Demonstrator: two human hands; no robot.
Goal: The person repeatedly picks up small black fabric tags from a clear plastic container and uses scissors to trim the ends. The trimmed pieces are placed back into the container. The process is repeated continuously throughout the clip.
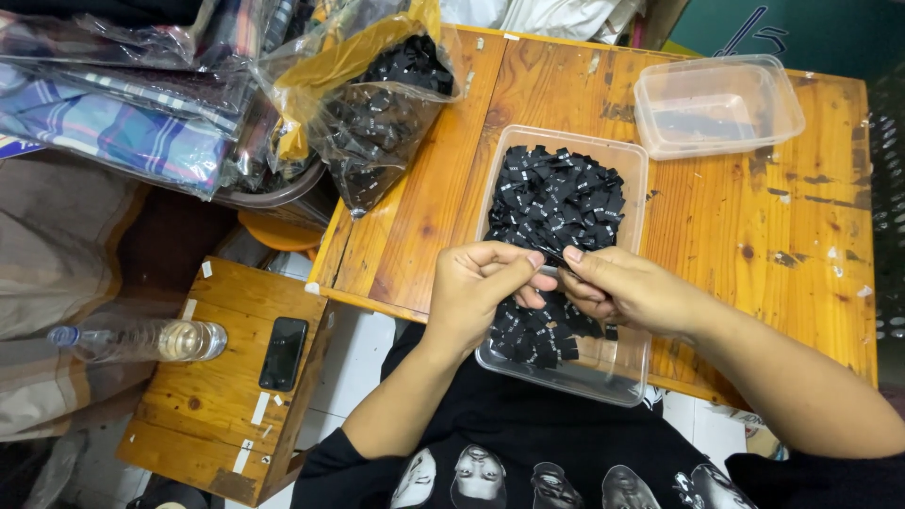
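A clear plastic tub (617, 372) sits at the near edge of a wooden table (754, 217), filled with several small black fabric labels (556, 198). Both my hands hover over the tub's near half. My left hand (476, 287) and my right hand (622, 287) meet fingertip to fingertip, pinching one small black label (558, 264) between them. The label is mostly hidden by my fingers.
An empty clear tub (716, 104) stands at the table's far right. A plastic bag of more black labels (377, 113) leans at the table's left edge, beside bagged plaid cloth (113, 123). A low wooden stool (217, 377) carries a phone (283, 353) and a water bottle (141, 341).
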